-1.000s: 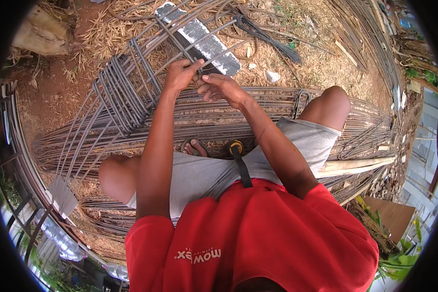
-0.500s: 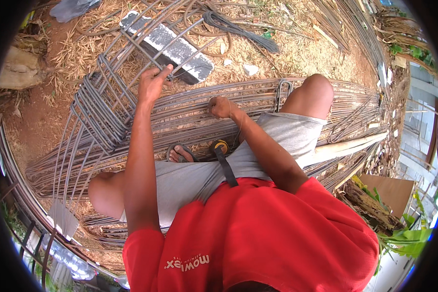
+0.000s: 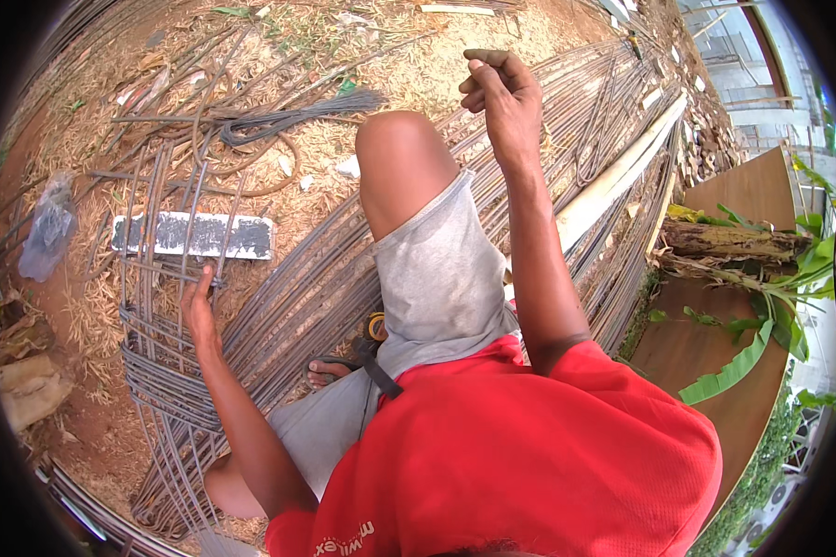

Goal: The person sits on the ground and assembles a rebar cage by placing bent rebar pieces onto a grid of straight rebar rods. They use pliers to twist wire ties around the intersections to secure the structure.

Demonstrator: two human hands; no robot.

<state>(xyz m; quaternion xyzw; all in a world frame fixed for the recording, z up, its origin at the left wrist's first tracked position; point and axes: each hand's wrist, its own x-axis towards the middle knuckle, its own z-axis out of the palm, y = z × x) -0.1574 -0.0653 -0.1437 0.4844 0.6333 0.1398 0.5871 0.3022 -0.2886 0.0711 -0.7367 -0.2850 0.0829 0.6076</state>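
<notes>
Hands have parted since half a second ago: then both were low on the steel, now only the left hand [image 3: 198,302] is down there, fingers spread and resting on the rebar cage [image 3: 163,362] at the left, just near the grey block [image 3: 193,236] lying under its far bars. The right hand [image 3: 500,88] has lifted well clear, raised far and to the right above the knee [image 3: 401,158], fingers curled loosely; whether it pinches anything small cannot be told. The view has also swung right, bringing the long bundle of rebar [image 3: 567,139] and a wooden plank [image 3: 622,176] into sight. By the look of it, the left hand steadies the cage while the right is between grips, so work on the bars is paused.
</notes>
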